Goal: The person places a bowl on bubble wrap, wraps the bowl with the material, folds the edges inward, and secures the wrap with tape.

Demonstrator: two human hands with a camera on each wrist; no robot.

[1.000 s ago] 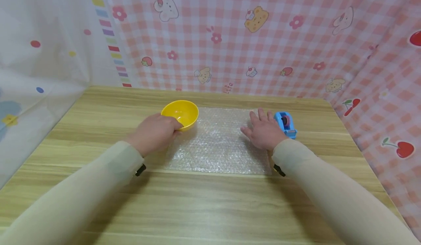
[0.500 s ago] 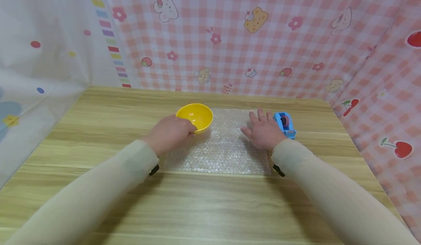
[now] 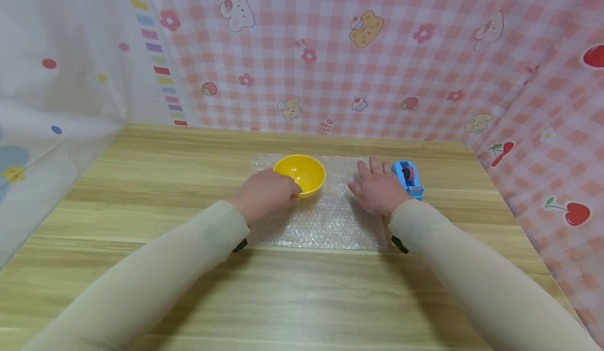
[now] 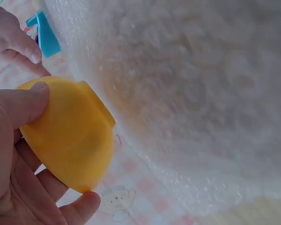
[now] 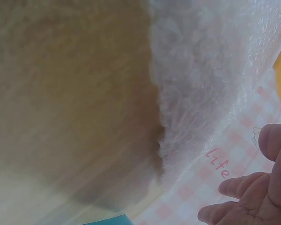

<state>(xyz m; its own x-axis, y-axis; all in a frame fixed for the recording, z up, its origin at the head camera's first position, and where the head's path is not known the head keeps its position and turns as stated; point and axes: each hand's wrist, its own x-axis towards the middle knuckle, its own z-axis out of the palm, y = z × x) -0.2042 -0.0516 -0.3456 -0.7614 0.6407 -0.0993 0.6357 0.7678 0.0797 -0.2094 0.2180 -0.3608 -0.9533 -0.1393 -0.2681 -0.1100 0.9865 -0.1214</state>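
Yellow bowl (image 3: 311,172) held by the left hand (image 3: 265,195) over bubble wrap (image 3: 325,228)

A white dotted curtain (image 3: 71,94) fills the far left of the head view, beside the wooden table (image 3: 302,298). Right of it, just left of the centre, the left hand grips the bowl's rim, thumb inside; the bowl sits near the centre, tilted, above the flat sheet, and whether it touches is hard to tell. Behind, pink gingham cloth (image 3: 302,15) with cartoon prints spans the upper frame; the word "life" (image 3: 326,127) is readable on it, at upper centre. Right of centre, the right hand (image 3: 379,189) spreads its fingers, gripping nothing, between the bowl and a blue tape dispenser (image 3: 409,179), partly blocking the dispenser's left side. Printed cherries (image 3: 578,214) mark the cloth at far right.
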